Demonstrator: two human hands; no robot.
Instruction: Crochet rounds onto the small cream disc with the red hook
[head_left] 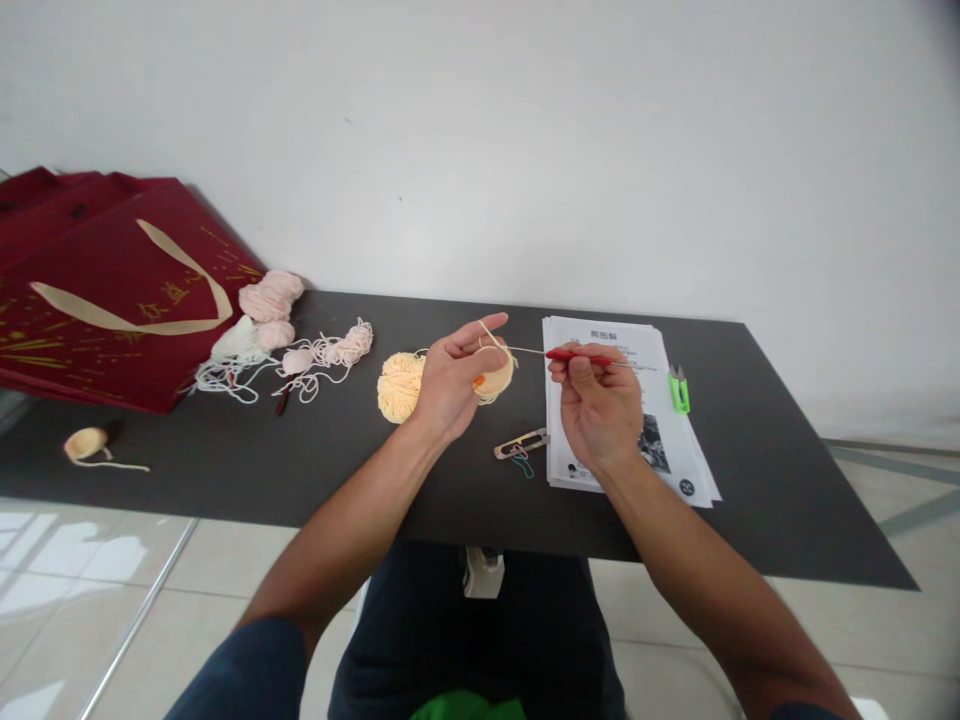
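Note:
My left hand (452, 385) is closed on a round, pale yellow crocheted piece (496, 380), with yarn looped over its raised index finger. A small orange spot shows at the piece's edge by the fingers. My right hand (600, 405) grips a red crochet hook (581, 357) between thumb and fingers, above the printed sheets. A strand of yarn (529, 350) runs taut from the left fingers to the hook's tip. Just left of my left hand lies a yellow yarn ball (400, 387) on the dark table.
Printed sheets (622, 335) lie under my right hand, with green snips (679, 389) at their right edge. Metal snips (521, 443) and a teal stitch marker (523, 465) sit nearer me. Leftward are pink yarn (271, 296), dark red bags (112, 290) and a small cream piece (86, 443).

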